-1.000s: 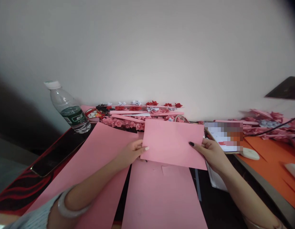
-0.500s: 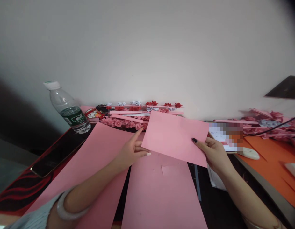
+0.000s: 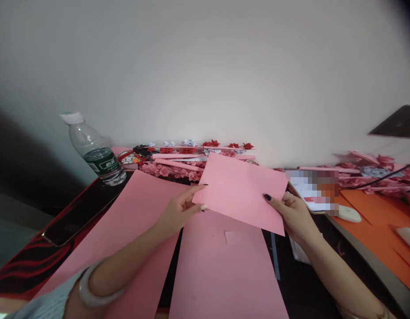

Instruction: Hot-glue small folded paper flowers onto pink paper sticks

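A pink sheet of paper (image 3: 240, 192) is held up at a tilt between my two hands in the head view. My right hand (image 3: 296, 215) pinches its right edge, the thumb lying on top and the other fingers behind. At the left corner, my left hand (image 3: 180, 208) has its fingers closed on the paper, with the fingertips at the edge. Beneath lie a long pink sheet (image 3: 225, 274) with a small pink paper scrap (image 3: 234, 237) on it, and another large pink sheet (image 3: 125, 239) under my left forearm.
Paper flowers (image 3: 165, 170) and rolled pink paper line the wall. On the left stand a water bottle (image 3: 98, 155) and a dark phone (image 3: 79, 217). To the right are a lit phone (image 3: 311, 192), a white mouse (image 3: 349, 213), orange paper (image 3: 384, 221) and a black cable.
My left hand has moved up to the sheet's left corner and its raised index finger has come down onto the paper. The sheet has shifted slightly left.
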The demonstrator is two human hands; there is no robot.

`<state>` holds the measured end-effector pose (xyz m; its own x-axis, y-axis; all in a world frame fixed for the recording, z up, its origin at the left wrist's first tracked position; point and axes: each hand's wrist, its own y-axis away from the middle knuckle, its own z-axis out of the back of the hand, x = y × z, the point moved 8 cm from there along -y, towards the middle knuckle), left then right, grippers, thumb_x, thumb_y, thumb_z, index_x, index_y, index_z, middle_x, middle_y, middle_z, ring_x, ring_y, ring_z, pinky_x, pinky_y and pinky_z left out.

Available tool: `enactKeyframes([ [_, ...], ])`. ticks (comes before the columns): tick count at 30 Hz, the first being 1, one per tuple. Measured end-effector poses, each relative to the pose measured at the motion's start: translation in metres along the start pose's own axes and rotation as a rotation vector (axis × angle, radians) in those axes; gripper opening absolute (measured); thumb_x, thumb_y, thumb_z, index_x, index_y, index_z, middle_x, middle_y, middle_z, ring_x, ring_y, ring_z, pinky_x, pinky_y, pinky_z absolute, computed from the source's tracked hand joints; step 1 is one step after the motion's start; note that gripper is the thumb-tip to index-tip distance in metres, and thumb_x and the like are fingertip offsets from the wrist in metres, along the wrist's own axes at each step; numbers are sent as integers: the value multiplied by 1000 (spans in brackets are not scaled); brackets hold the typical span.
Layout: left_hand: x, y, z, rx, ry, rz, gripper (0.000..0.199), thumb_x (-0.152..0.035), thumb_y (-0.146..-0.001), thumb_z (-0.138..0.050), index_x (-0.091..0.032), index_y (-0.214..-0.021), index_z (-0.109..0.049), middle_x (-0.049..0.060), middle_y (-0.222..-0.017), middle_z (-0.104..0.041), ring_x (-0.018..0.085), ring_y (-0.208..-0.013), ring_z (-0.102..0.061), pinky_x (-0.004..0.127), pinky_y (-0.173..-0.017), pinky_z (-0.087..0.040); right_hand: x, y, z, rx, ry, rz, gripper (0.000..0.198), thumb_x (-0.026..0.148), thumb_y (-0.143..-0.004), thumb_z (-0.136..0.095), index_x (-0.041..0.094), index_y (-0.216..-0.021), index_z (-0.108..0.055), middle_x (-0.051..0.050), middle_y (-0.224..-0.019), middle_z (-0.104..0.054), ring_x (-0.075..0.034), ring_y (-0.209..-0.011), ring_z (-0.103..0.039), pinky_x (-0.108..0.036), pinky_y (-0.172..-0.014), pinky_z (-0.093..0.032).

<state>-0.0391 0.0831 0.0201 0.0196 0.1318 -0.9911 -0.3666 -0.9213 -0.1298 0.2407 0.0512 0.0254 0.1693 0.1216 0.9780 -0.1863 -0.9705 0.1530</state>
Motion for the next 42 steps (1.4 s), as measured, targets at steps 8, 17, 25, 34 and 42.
enactKeyframes([
  [8,-7,0,-2,95,-21,-51,78,-25,-70,-78,-31,-137,-38,10,-144,-43,28,-118,-54,40,-92,-52,2,2,1,24,56,-91,29,38,-61,-82,16,-77,-72,-9,-78,-76,-20,-61,-70,-29,-54,-55],
  [17,-6,0,1,162,-367,-136,76,-40,-68,-78,-32,-136,-44,6,-157,-11,34,-143,-13,47,-112,-31,-1,4,-4,156,102,-163,32,37,-64,-81,17,-88,-74,-9,-86,-76,-21,-70,-72,-28,-63,-56],
  [25,-10,4,-10,308,-470,-139,73,-43,-70,-75,-30,-135,-46,5,-158,2,38,-143,-4,55,-113,-21,2,8,-9,189,150,-173,36,39,-66,-80,15,-93,-73,-11,-88,-76,-22,-75,-72,-30,-65,-57],
  [34,-19,0,2,106,-505,-248,48,-32,-76,-70,-27,-122,-60,7,-155,-21,33,-139,-26,49,-112,-30,-8,18,-23,431,242,-272,32,39,-72,-75,14,-92,-73,-10,-87,-75,-20,-72,-70,-27,-63,-54],
  [42,-12,-1,10,-4,-183,-34,22,-30,-74,-65,-21,-91,-76,7,-100,-74,27,-94,-67,39,-81,-54,-11,19,-27,463,257,-251,50,50,-74,-70,21,-114,-64,-7,-97,-71,-17,-78,-67,-24,-62,-53],
])
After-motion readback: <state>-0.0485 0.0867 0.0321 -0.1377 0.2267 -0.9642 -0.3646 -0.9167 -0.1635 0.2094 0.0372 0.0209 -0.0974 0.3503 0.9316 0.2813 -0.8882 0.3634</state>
